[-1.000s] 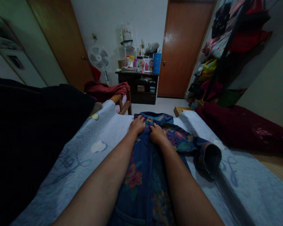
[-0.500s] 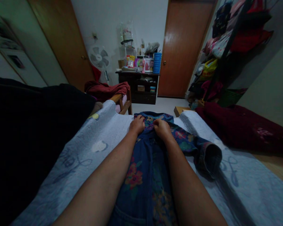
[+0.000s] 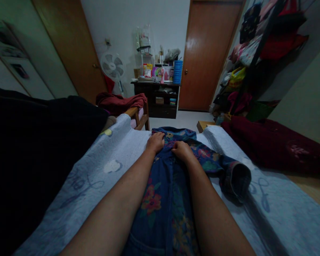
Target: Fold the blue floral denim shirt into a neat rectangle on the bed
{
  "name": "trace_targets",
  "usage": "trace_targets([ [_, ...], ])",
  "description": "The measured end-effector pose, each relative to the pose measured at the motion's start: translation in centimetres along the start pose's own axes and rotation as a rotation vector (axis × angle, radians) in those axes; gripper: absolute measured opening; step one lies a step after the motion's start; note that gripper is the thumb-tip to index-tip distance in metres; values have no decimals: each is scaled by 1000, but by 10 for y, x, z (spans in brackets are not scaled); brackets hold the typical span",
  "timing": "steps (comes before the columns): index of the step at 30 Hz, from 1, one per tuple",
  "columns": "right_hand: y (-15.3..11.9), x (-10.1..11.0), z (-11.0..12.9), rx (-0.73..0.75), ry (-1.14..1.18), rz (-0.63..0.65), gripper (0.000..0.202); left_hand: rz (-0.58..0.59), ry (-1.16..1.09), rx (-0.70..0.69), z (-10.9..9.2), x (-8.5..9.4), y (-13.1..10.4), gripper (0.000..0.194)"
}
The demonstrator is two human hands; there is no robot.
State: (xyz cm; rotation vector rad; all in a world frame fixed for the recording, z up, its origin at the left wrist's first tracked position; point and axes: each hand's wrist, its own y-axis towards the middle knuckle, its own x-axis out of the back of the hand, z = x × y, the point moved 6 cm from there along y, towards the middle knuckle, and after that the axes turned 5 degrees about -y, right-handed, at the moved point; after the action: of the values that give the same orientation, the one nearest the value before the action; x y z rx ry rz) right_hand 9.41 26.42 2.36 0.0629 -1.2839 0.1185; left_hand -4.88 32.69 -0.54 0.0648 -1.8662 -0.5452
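A blue denim jacket with a red, orange and green flower print lies spread lengthwise before me, its collar at the far end. One sleeve stretches out to the right, and its wide cuff opening faces me. Near the collar, my left hand rests on the upper left of the jacket, its bent fingers gripping the cloth. My right hand is closed in a pinch on the cloth by the front seam, just below the collar. My right forearm covers part of the jacket's right side.
Under the jacket is a pale blue bedcover. Dark cloth is heaped at the left, and a maroon folded blanket lies at the right. Beyond the bed stand a wooden chair, a dark cabinet and a fan.
My right hand has shifted slightly left and down toward the front seam, its fingers closing more tightly. My left hand has barely moved, and the jacket lies almost the same.
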Motion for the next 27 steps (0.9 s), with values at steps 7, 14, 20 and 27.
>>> trace_targets([
  [7, 2, 3, -2, -13, 16, -24, 24, 41, 23, -1, -1, -1, -1, 44],
  [14, -2, 8, -11, -150, -48, -132, 37, 43, 38, -3, -2, -1, -1, 45],
  [20, -2, -5, -14, -197, -37, -76, 56, 48, 28, -5, -3, 0, -1, 44],
  [27, 2, -19, -19, -245, -55, 35, 57, 45, 16, 11, -1, 0, -1, 41],
])
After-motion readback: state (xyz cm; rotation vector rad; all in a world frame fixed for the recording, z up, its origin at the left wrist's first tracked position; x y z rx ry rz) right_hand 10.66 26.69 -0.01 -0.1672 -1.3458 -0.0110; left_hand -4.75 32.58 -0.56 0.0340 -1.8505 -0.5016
